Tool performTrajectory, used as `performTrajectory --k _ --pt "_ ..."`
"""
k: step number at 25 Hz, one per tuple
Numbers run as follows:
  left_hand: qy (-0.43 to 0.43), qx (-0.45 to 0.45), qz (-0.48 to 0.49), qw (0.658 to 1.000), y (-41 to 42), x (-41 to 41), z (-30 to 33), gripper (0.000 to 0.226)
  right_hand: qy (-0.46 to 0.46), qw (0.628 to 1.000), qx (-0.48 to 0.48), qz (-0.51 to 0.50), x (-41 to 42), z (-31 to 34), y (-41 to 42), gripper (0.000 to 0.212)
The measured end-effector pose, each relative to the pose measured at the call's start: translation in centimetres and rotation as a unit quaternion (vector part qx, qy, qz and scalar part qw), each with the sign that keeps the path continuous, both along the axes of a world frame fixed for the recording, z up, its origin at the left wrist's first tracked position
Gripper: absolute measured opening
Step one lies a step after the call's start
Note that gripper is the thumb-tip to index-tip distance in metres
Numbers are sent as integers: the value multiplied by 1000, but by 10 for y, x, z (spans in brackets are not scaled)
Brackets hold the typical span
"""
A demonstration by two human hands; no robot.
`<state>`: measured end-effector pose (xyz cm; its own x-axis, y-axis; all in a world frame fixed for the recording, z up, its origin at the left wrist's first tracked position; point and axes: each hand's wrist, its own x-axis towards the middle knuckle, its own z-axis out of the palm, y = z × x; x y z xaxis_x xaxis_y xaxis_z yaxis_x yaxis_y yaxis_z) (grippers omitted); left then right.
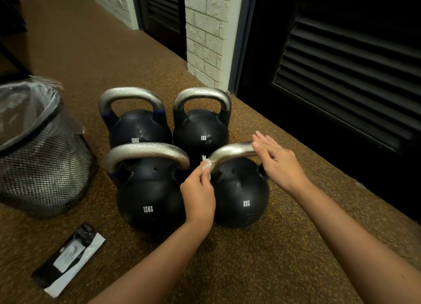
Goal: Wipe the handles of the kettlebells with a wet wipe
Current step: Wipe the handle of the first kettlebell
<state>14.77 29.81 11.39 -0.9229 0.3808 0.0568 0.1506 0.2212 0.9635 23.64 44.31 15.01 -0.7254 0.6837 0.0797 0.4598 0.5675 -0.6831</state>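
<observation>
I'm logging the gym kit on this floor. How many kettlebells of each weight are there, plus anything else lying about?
12KG kettlebells: 2
8KG kettlebells: 2
Wet wipe: 1
Wipe packet: 1
Mesh bin: 1
Total: 7

Both bare forearms reach forward from bottom edge. Left hand [198,191]: fingers curled, fingertips pinched together at the top, knuckles facing up. Right hand [276,161]: wrist bent, palm turned leftward, fingers straight and held loosely together, pointing up-left.
</observation>
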Motion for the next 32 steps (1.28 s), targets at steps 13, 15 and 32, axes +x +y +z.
performTrajectory --k 13,15,32 --pt "-564 257 103 778 12 -24 39 41 -3 1000 -6 -8 -1 5 -3 46" --pt "-574 257 105 770 20 -23 49 40 -17 1000 3 -7 -1 6 -3 47" --pt "-554 271 80 783 29 -11 64 36 -10 1000 -1 -9 -2 3 -3 48"
